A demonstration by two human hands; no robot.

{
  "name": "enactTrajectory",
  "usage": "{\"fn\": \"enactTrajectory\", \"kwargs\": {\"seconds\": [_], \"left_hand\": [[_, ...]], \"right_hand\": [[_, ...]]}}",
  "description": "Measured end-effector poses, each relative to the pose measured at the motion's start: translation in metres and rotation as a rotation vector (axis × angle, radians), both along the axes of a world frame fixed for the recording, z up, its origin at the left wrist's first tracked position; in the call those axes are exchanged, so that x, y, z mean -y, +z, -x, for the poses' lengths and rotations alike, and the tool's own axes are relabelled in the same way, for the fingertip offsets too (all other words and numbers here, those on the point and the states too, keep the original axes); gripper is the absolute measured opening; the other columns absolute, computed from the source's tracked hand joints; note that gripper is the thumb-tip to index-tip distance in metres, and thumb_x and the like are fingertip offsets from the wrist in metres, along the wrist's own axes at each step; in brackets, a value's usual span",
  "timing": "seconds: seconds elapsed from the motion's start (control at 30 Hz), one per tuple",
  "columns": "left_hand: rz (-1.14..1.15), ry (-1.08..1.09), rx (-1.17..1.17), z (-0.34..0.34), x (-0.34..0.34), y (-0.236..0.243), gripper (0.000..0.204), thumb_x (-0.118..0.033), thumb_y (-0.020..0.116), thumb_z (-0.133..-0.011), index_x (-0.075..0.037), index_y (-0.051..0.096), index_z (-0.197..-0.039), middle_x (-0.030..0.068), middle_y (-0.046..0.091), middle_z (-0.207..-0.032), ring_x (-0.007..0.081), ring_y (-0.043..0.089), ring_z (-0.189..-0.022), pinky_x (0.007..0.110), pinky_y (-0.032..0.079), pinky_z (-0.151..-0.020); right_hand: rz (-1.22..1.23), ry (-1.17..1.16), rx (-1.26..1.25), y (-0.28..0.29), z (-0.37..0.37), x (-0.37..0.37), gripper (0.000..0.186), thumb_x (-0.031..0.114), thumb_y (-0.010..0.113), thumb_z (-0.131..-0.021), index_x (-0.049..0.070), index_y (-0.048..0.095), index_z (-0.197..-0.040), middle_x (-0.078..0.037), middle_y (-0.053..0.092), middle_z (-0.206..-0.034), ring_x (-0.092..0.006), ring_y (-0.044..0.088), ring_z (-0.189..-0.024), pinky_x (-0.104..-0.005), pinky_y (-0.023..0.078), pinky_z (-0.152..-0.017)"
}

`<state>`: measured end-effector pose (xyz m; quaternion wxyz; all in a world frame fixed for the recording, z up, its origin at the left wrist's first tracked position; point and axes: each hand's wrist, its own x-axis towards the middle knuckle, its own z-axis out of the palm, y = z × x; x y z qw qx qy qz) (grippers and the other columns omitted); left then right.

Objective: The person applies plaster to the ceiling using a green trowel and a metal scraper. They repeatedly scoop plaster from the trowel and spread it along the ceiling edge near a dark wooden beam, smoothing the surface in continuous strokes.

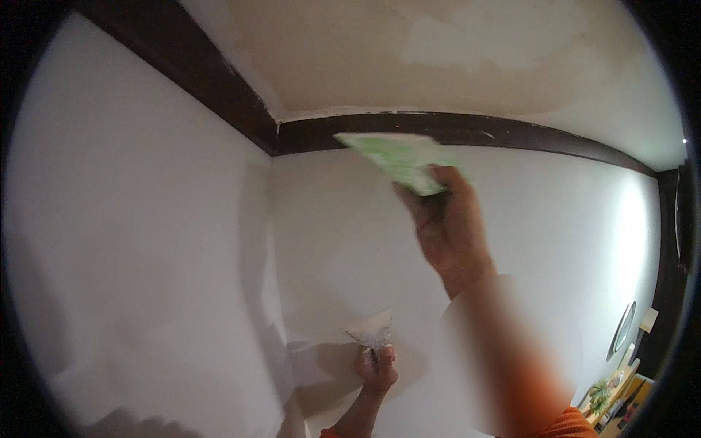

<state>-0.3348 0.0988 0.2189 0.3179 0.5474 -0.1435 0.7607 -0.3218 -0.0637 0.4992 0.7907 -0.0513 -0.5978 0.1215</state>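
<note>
My right hand (458, 230) is raised close to the ceiling, closed around the handle of a wide putty knife (394, 158). Its blade is green with whitish smears and slightly blurred. In this view the blade overlaps the dark brown trim (310, 136); I cannot tell whether it touches. Lower down, before the far wall, my left hand (378, 369) grips a second putty knife (371, 327) upright. Pale filler coats that blade, and some whitish residue sits around my fingers.
The ceiling (350, 58) shows patchy beige and white areas. White walls (139, 219) meet in a corner at the left. Low on the right are a round mirror (623, 328), a green plant (600, 394) and a wooden shelf.
</note>
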Motion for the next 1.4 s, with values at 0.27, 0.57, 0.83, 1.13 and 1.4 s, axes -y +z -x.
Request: {"fn": "enactTrajectory", "kwargs": {"seconds": [0.27,0.57,0.83,1.13,1.4], "left_hand": [[0.010,0.257,-0.123,-0.010,-0.034,-0.011,0.020,-0.022,0.063,-0.094,-0.003,0.057,-0.094,0.0010,0.058,-0.065,0.0097,0.053,-0.056,0.027,0.044,-0.050],[-0.023,0.081,-0.052,-0.036,-0.059,-0.028,0.024,-0.020,0.066,-0.091,-0.001,0.057,-0.103,-0.0005,0.057,-0.064,0.0070,0.049,-0.054,0.026,0.041,-0.048],[-0.488,0.928,0.096,-0.046,-0.035,-0.017,0.021,-0.016,0.064,-0.092,0.000,0.055,-0.102,0.0002,0.054,-0.068,0.0080,0.050,-0.058,0.027,0.041,-0.047],[0.041,0.004,-0.104,-0.026,-0.042,-0.012,0.019,-0.017,0.065,-0.092,-0.004,0.053,-0.089,-0.0015,0.050,-0.065,0.0074,0.047,-0.056,0.027,0.038,-0.049],[-0.128,0.474,0.048,-0.009,-0.024,0.012,0.026,-0.026,0.068,-0.091,-0.001,0.060,-0.085,0.0065,0.050,-0.058,0.0213,0.045,-0.048,0.037,0.037,-0.046]], "right_hand": [[0.011,0.361,-0.224,0.068,0.113,-0.059,0.042,0.007,0.049,-0.094,-0.009,0.033,-0.130,-0.021,0.044,-0.128,-0.0323,0.053,-0.119,-0.0424,0.053,-0.105],[-0.358,-0.289,0.093,0.108,0.131,-0.016,0.036,0.012,0.052,-0.095,-0.009,0.042,-0.123,-0.019,0.051,-0.117,-0.0298,0.058,-0.108,-0.0399,0.056,-0.096],[-0.408,-1.413,0.255,0.041,0.080,0.170,0.043,0.027,0.042,-0.103,-0.001,0.031,-0.133,-0.020,0.036,-0.128,-0.0309,0.043,-0.117,-0.0395,0.040,-0.102],[-0.504,-0.967,-0.179,-0.053,-0.022,0.115,0.052,0.013,0.062,-0.093,-0.005,0.041,-0.137,-0.019,0.052,-0.126,-0.0253,0.056,-0.115,-0.0364,0.053,-0.091],[-1.518,-2.243,0.161,0.061,0.097,0.161,0.063,-0.001,0.072,-0.077,0.011,0.058,-0.137,-0.007,0.055,-0.114,-0.0189,0.055,-0.095,-0.0268,0.052,-0.070]]}}
